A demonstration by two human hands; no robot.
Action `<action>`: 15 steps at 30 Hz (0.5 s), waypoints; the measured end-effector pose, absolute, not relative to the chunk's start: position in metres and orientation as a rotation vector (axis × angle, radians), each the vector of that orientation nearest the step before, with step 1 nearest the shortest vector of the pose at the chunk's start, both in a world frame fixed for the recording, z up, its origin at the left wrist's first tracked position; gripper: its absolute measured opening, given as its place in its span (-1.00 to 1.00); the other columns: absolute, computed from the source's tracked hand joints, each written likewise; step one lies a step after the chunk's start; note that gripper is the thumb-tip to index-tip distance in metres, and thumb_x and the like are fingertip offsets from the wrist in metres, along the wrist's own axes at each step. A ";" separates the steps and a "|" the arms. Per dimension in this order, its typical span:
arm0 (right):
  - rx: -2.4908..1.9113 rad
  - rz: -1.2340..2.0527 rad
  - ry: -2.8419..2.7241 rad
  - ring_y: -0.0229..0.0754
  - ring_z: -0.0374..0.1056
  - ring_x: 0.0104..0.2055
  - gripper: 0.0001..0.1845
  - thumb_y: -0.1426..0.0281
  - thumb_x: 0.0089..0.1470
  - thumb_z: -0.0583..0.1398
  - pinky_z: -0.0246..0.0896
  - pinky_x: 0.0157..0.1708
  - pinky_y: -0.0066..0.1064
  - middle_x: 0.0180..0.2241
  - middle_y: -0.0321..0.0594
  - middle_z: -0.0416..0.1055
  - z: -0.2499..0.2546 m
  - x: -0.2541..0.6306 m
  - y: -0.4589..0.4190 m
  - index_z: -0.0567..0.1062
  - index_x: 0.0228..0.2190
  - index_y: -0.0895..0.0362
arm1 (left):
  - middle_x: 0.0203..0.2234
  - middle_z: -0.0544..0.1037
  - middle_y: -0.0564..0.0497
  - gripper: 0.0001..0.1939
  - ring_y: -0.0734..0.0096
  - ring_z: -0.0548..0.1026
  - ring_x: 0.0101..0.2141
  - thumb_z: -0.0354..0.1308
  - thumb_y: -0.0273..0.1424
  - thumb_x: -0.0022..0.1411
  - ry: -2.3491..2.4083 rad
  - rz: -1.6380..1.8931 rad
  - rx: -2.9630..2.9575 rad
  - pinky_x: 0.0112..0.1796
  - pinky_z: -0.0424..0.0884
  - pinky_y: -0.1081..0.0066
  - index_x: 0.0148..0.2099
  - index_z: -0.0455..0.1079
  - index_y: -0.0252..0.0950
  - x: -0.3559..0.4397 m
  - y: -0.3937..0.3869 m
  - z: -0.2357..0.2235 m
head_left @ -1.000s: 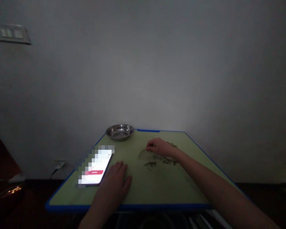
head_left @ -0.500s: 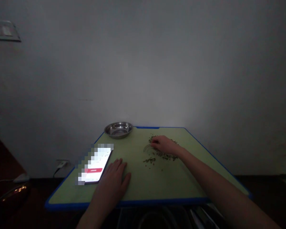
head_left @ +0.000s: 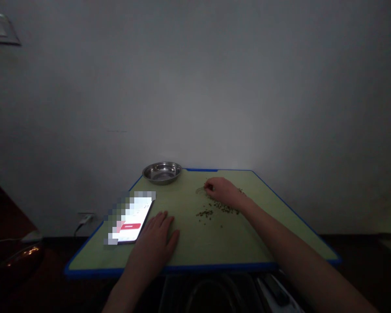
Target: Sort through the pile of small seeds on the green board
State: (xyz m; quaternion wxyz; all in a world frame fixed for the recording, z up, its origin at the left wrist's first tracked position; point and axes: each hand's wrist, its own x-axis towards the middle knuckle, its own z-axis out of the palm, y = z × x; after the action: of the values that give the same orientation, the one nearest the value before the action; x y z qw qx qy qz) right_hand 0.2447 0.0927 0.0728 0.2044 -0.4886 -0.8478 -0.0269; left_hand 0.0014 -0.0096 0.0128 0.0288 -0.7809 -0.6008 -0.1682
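Observation:
My left hand point(head_left: 154, 239) lies flat on the light green tabletop, fingers stretched forward, close beside a lit smartphone point(head_left: 135, 221). My right hand point(head_left: 223, 191) is closed in a pinch over a scatter of small dark seed-like bits point(head_left: 226, 208). What its fingertips hold is too small and dim to make out. Just left of those fingertips shows a thin, pale curved outline point(head_left: 200, 190), perhaps a clear rim; its kind is unclear. A smaller cluster of the same bits point(head_left: 205, 213) lies nearer to me. Part of the scatter is hidden under the right hand and forearm.
A shallow steel bowl point(head_left: 162, 173) stands at the table's far left corner. The table point(head_left: 189, 248) has a blue edge and its far side meets a grey wall point(head_left: 195, 87). A plug with a cable point(head_left: 84, 219) is at the wall on the left.
My right hand has shifted slightly away from me over the bits, still pinched, and the pale curved outline sits a little farther off. My left hand stays put. The view has tilted slightly.

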 end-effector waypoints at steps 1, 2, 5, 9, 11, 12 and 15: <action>-1.361 -0.096 -2.380 -0.23 0.33 -0.33 -0.83 0.47 0.07 0.14 0.06 -0.34 -0.45 -0.33 -0.19 0.52 0.073 0.242 0.091 0.55 -0.34 0.14 | 0.15 0.37 -0.26 -0.52 0.04 0.29 0.18 -0.07 -0.22 0.26 -1.849 -0.515 -2.415 0.15 0.22 0.03 0.10 0.36 -0.38 0.001 -0.010 0.013; -1.356 -0.120 -2.398 -0.23 0.33 -0.33 -0.83 0.46 0.07 0.14 0.06 -0.34 -0.45 -0.33 -0.19 0.52 0.074 0.239 0.089 0.55 -0.34 0.14 | 0.15 0.37 -0.26 -0.52 0.04 0.29 0.18 -0.07 -0.23 0.26 -1.846 -0.514 -2.419 0.15 0.22 0.03 0.10 0.36 -0.38 0.001 -0.010 0.013; -1.338 -0.203 -2.441 -0.21 0.35 -0.31 -0.83 0.45 0.09 0.14 0.07 -0.34 -0.44 -0.32 -0.18 0.51 0.076 0.233 0.086 0.56 -0.34 0.13 | 0.14 0.37 -0.26 -0.53 0.04 0.30 0.17 -0.07 -0.23 0.26 -1.836 -0.538 -2.416 0.14 0.24 0.03 0.10 0.36 -0.37 0.001 -0.009 0.011; -1.323 -0.255 -2.497 -0.20 0.36 -0.30 -0.82 0.45 0.11 0.13 0.07 -0.35 -0.43 -0.31 -0.18 0.51 0.073 0.230 0.081 0.56 -0.36 0.13 | 0.13 0.39 -0.24 -0.55 0.05 0.32 0.15 -0.04 -0.23 0.25 -1.798 -0.604 -2.399 0.13 0.25 0.03 0.08 0.37 -0.34 -0.001 -0.006 0.007; -1.302 -0.262 -2.533 -0.21 0.37 -0.30 -0.83 0.46 0.11 0.14 0.07 -0.35 -0.43 -0.31 -0.18 0.51 0.070 0.231 0.077 0.56 -0.36 0.12 | 0.13 0.40 -0.23 -0.56 0.05 0.31 0.16 -0.03 -0.22 0.25 -1.784 -0.619 -2.398 0.13 0.25 0.02 0.07 0.38 -0.33 -0.001 -0.005 0.004; -1.286 -0.267 -2.546 -0.21 0.37 -0.30 -0.83 0.46 0.12 0.14 0.07 -0.35 -0.43 -0.30 -0.19 0.51 0.068 0.232 0.074 0.56 -0.35 0.12 | 0.13 0.40 -0.23 -0.55 0.05 0.31 0.16 -0.04 -0.21 0.25 -1.782 -0.619 -2.399 0.13 0.25 0.02 0.08 0.37 -0.34 -0.002 -0.005 0.003; -1.241 -0.286 -2.582 -0.23 0.36 -0.31 -0.84 0.45 0.13 0.14 0.05 -0.37 -0.44 -0.31 -0.20 0.50 0.064 0.237 0.062 0.55 -0.36 0.12 | 0.13 0.39 -0.25 -0.54 0.04 0.31 0.16 -0.07 -0.21 0.26 -1.778 -0.621 -2.405 0.13 0.24 0.02 0.08 0.37 -0.35 -0.002 -0.005 0.002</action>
State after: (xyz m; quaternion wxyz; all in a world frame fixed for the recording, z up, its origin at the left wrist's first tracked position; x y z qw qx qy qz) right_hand 0.2371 0.0617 0.0642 0.1309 -0.4273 -0.8891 -0.0986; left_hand -0.0025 -0.0052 0.0018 0.0433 -0.7866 -0.5815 -0.2030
